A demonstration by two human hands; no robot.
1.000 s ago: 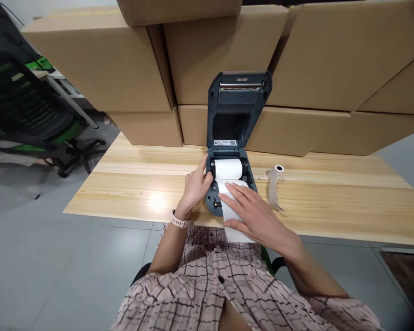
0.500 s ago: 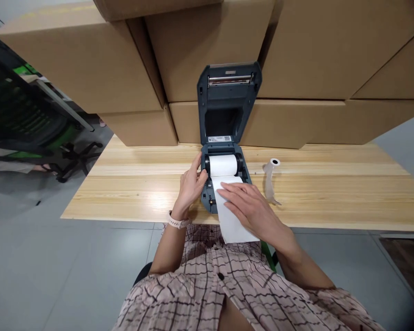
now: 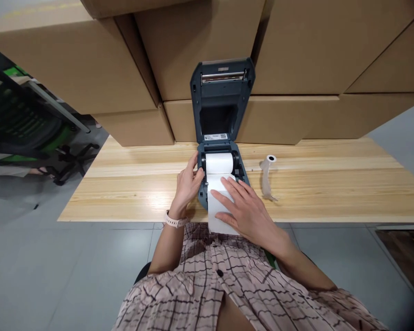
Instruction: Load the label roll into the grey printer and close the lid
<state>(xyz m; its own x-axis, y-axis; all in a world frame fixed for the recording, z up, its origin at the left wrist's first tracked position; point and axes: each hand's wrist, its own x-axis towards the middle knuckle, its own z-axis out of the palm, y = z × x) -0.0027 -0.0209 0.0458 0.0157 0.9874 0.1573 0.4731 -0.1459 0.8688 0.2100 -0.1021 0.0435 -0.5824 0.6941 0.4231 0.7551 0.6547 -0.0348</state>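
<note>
A dark grey label printer [image 3: 203, 201] sits on the wooden table, its lid [image 3: 234, 104] raised and tipped back against the boxes. Inside lies a white label roll [image 3: 219, 163], and its loose strip [image 3: 221, 215] runs toward me past the table's front edge. My right hand [image 3: 239, 207] rests on that strip with fingers spread out flat, covering part of it. At the printer's left side is my left hand [image 3: 188, 183], thumb and fingers apart along the casing, touching it.
Stacked cardboard boxes [image 3: 283, 119] stand along the back of the wooden table [image 3: 331, 184]. To the printer's right is a small roll [image 3: 271, 158] with a trailing backing strip. A black office chair [image 3: 24, 110] stands at the left, with part of a person beyond.
My right hand has spread its fingers on the strip, which now lies straighter and further left. My left hand stays at the printer's side. The view has shifted slightly.
</note>
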